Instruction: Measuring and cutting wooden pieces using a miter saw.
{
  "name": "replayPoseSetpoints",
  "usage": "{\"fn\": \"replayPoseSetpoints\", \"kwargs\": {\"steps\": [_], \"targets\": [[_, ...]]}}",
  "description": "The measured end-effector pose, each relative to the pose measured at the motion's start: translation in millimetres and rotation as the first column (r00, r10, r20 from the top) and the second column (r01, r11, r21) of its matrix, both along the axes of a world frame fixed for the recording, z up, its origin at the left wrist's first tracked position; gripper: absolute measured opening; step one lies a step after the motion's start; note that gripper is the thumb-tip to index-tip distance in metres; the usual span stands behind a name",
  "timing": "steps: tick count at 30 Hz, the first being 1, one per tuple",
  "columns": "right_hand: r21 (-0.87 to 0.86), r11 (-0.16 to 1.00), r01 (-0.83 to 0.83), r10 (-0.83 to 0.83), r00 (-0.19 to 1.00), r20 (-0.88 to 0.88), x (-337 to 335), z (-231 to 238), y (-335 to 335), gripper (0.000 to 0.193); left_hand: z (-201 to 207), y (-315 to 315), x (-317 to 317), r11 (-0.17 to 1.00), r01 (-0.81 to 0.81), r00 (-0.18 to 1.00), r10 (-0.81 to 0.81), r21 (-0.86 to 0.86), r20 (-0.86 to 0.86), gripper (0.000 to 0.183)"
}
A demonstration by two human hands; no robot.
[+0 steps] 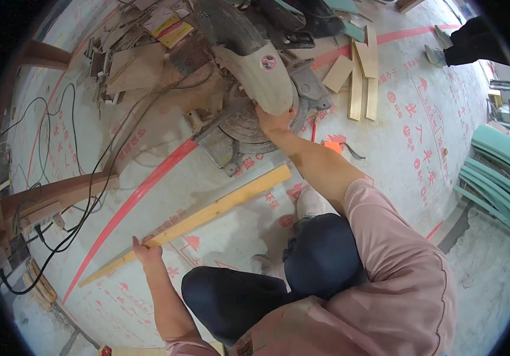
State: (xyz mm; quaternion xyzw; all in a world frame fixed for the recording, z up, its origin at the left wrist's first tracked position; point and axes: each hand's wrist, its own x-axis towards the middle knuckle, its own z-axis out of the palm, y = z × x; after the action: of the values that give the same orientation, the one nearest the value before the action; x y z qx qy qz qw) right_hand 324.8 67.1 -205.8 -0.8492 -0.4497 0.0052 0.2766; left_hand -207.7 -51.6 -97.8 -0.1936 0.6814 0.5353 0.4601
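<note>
The left hand [148,249] held the board [225,205] — long, narrow, yellowish. The right hand [275,122] was at the saw [258,77], grip unclear.

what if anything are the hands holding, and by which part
Left hand: the wooden strip, between its middle and lower-left end. Right hand: at the saw guard; hold cannot be told.

Left head-worn fisheye: looks down and forward; knees [325,252] close, saw [270,80] farther.

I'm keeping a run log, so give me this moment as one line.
left hand: holding wooden strip | right hand: at saw guard, fingers partly hidden | wooden strip: apart from saw base
</note>
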Motion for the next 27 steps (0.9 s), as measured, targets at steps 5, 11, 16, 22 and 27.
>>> {"fn": "replayPoseSetpoints", "kwargs": {"steps": [5, 11, 16, 22, 27], "targets": [[-0.100, 0.988, -0.120, 0.072, 0.918, -0.391, 26, 37, -56, 0.038, 56, -25, -58, 0.994, 0.090, 0.988, -0.081, 0.059, -0.132, 0.030], [-0.204, 0.937, 0.283, -0.347, 0.814, -0.466, 180, 47, -92, 0.029, 117, -7, -51, 0.943, 0.010, 0.955, 0.089, 0.333, -0.282, 0.033], [-0.690, 0.553, -0.468, 0.504, 0.847, -0.170, 142, 18, -130, 0.029, 195, 17, -19, 0.827, 0.077, 0.786, 0.293, 0.556, -0.545, 0.029], [-0.826, 0.319, -0.465, 0.737, 0.670, -0.092, 132, 32, -110, 0.024, 269, 16, 29, 0.684, 0.418, 0.552, 0.331, 0.597, -0.765, 0.023], [-0.844, 0.321, -0.430, 0.818, 0.575, 0.018, 141, 37, -114, 0.021, 290, 6, 90, 0.586, 0.646, 0.419, 0.264, 0.490, -0.869, 0.017]]}}
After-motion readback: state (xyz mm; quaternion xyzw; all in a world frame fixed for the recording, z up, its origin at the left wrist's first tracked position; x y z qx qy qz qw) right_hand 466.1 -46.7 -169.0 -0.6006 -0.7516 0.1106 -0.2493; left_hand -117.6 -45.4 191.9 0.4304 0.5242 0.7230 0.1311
